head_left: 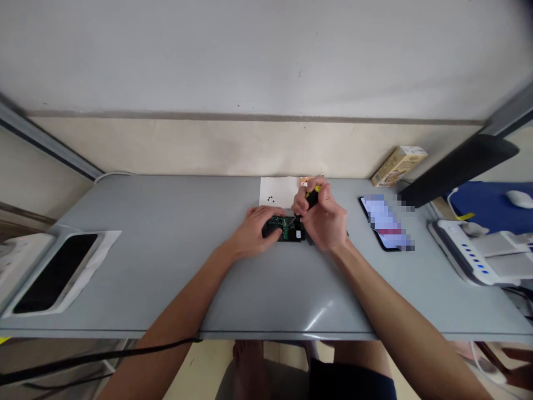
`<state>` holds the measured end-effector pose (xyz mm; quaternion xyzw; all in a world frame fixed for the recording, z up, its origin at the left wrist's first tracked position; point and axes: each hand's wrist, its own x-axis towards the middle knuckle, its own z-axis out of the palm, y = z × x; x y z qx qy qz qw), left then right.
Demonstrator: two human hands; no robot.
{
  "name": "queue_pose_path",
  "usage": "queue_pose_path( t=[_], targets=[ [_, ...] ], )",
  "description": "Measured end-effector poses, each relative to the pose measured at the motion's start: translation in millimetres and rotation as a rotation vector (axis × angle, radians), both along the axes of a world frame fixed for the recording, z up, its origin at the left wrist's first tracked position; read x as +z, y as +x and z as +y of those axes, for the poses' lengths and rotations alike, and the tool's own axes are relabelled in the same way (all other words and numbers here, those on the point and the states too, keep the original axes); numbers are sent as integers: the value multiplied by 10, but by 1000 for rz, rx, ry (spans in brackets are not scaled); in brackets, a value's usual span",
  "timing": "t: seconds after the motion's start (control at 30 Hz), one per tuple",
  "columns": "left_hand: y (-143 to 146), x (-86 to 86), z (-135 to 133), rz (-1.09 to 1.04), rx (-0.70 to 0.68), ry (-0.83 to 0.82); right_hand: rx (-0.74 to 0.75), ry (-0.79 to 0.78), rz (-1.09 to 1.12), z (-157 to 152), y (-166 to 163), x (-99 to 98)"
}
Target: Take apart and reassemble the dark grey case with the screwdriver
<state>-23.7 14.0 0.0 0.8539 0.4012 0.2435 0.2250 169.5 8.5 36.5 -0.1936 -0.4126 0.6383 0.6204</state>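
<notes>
so the board (285,230) is mid-table (166,255), just nearer than the paper (281,189) with some black bits (271,199) on it. Left hand (257,230) is half curled round its left end, thumb on the near side, right hand (322,216) is fisted round a screwdriver (312,198) angled down at it, can't tell if the tip's touching. Board's probably light, stiff and kinda fragile, I'd grip the edges, not the green parts
</notes>
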Motion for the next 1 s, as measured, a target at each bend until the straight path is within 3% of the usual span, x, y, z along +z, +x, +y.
queue_pose_path(
  t=[0.2,0.43,0.6,0.87,1.0],
  targets=[
    [-162,-27,121,45,82,46,81,-15,1,-54,-159,-81],
    [-133,62,62,62,40,133,-71,-80,8,22,0,24],
    [-13,20,23,139,15,148,-134,-83,31,107,152,70],
    [-214,127,96,101,97,168,22,-121,52,66,15,-48],
    [-206,150,81,125,59,150,68,-115,75,29,-35,-51]
  ],
)
